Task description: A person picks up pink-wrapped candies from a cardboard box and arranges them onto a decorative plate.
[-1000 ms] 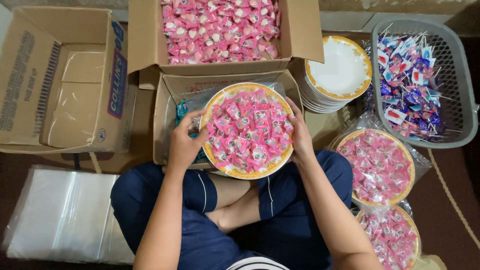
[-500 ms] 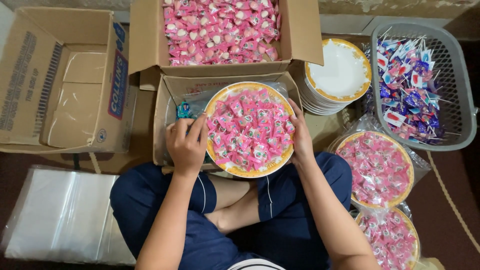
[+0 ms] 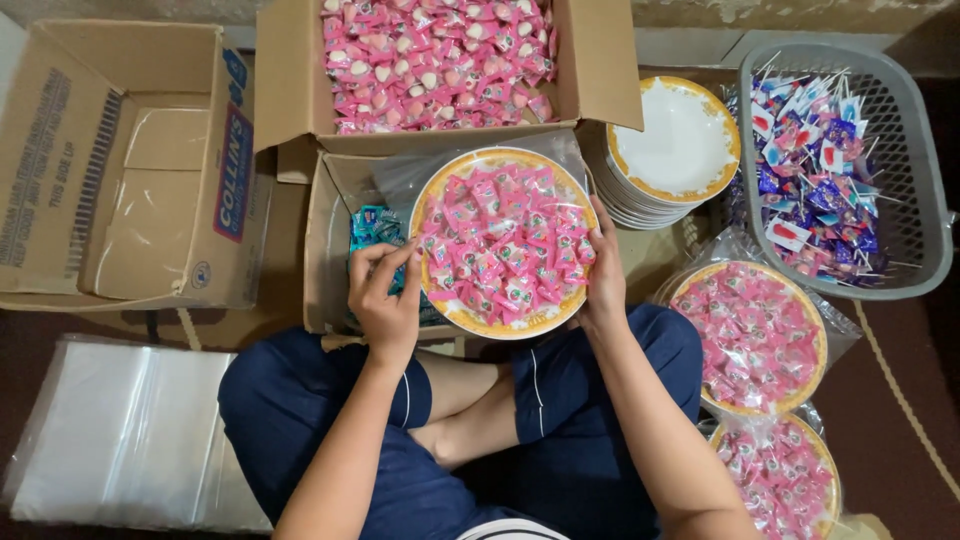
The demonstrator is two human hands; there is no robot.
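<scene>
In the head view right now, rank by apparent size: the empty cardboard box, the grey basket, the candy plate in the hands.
1. Empty cardboard box
2. Grey basket
3. Candy plate, though it sits nearer the camera.

A round white plate point(image 3: 503, 243) with a yellow-orange rim is heaped with small pink-wrapped candies point(image 3: 500, 250) and sits partly inside a clear plastic bag point(image 3: 400, 180). It is held roughly level above an open cardboard box.
</scene>
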